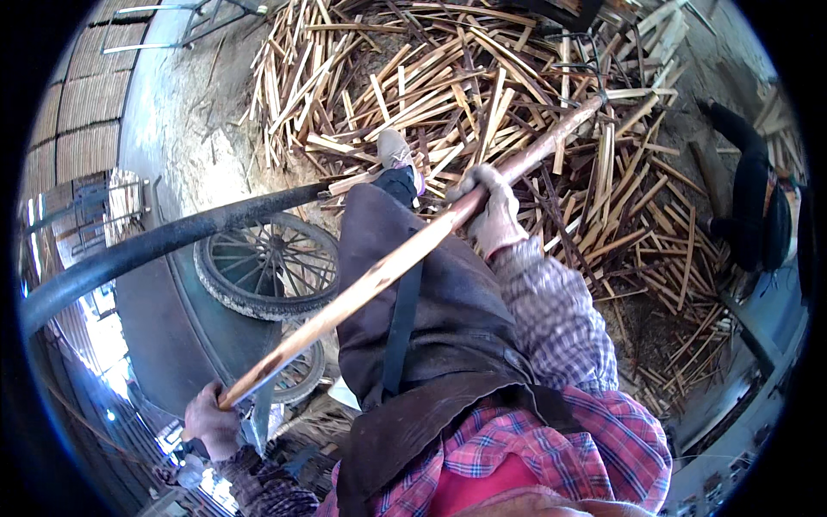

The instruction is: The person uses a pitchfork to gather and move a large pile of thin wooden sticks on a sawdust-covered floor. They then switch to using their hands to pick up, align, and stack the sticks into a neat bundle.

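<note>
A long wooden handle runs slantwise across my body, from lower left to upper right. My left hand, gloved, is closed round its near end. Farther up, my right hand in a pale work glove grips the same handle. Thin dark metal tines show at its far end, over the wood; whether they belong to a fork or a rake I cannot tell. Beneath and around them spreads a big heap of loose wooden strips. My shoe stands at the heap's near edge.
At left is a cart with spoked wheels and a dark curved bar. A metal frame stands at the far left, near stacked ribbed panels. Another person in dark clothes is at the right, beside the heap.
</note>
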### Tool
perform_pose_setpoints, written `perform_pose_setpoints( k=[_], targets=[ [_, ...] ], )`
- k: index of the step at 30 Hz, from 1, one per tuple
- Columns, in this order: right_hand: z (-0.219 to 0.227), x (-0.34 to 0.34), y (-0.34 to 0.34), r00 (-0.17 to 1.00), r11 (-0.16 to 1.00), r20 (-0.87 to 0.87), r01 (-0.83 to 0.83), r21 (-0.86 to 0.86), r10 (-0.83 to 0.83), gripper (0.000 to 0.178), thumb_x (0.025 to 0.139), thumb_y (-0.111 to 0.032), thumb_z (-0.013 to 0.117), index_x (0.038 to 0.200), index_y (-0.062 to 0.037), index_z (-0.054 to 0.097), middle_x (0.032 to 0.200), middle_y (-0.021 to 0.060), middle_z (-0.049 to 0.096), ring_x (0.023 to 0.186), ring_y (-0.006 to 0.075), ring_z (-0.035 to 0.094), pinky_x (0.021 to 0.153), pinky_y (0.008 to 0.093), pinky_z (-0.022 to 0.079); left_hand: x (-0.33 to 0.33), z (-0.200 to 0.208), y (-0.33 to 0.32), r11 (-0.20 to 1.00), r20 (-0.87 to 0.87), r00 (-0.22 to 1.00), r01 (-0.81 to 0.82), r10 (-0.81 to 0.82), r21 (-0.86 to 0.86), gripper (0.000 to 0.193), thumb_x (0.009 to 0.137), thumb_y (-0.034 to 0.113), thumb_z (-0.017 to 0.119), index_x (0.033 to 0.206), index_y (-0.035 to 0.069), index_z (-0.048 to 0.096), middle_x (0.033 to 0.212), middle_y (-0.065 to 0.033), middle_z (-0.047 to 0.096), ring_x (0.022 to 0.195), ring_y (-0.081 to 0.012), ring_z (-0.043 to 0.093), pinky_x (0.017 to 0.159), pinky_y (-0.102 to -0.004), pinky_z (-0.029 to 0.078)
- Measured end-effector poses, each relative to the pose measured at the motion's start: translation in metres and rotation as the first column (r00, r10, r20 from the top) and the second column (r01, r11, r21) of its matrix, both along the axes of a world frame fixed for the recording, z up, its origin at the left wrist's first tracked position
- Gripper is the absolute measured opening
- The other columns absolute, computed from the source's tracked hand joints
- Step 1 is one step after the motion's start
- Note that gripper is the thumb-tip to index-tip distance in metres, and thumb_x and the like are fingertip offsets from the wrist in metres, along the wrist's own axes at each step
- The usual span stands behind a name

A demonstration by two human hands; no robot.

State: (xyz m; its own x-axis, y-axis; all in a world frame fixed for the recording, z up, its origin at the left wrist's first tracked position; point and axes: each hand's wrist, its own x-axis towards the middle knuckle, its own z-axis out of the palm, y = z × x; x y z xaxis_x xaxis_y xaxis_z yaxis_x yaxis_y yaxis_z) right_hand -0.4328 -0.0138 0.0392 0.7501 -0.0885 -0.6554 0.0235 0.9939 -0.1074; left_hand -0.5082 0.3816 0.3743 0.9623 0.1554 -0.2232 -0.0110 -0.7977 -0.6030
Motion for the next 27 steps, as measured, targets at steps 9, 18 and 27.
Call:
perform_pose_setpoints(
  k=[9,18,27],
  targets=[
    [-0.022,0.067,-0.018,0.997,0.976,-0.051,-0.072,-0.205,0.063,0.015,0.079,-0.016,0.058,0.074,-0.0020,0.057,0.066,0.0063,0.055,0.062,0.0173,0.052,0.061,0.0278,0.043,0.037,0.049,-0.089,0.992,0.069,0.995,-0.077,0.070,0.095,0.023,0.063,0.008,0.063,0.085,0.015,0.066,0.081,-0.0087,0.065,0.079,-0.0295,0.061,0.071,-0.0405,0.046],
    [-0.023,0.089,-0.032,0.997,0.979,0.049,-0.042,-0.198,0.052,0.010,0.080,-0.010,0.057,0.073,-0.0024,0.055,0.065,0.0070,0.054,0.059,0.0188,0.052,0.057,0.0299,0.043,0.072,0.072,-0.125,0.946,0.042,0.973,-0.232,0.229,0.228,0.025,0.062,0.011,0.066,0.087,0.016,0.066,0.080,-0.0078,0.065,0.081,-0.0272,0.062,0.075,-0.0359,0.047],
    [-0.023,0.129,-0.005,0.989,0.957,-0.057,-0.145,-0.252,0.135,0.023,0.082,-0.018,0.051,0.064,-0.0044,0.053,0.061,0.0044,0.051,0.057,0.0150,0.048,0.057,0.0271,0.040,0.151,0.035,-0.066,0.953,-0.008,0.968,-0.247,0.252,0.175,0.023,0.059,0.010,0.067,0.082,0.014,0.066,0.078,-0.0102,0.064,0.079,-0.0289,0.061,0.073,-0.0358,0.048]
  ],
)
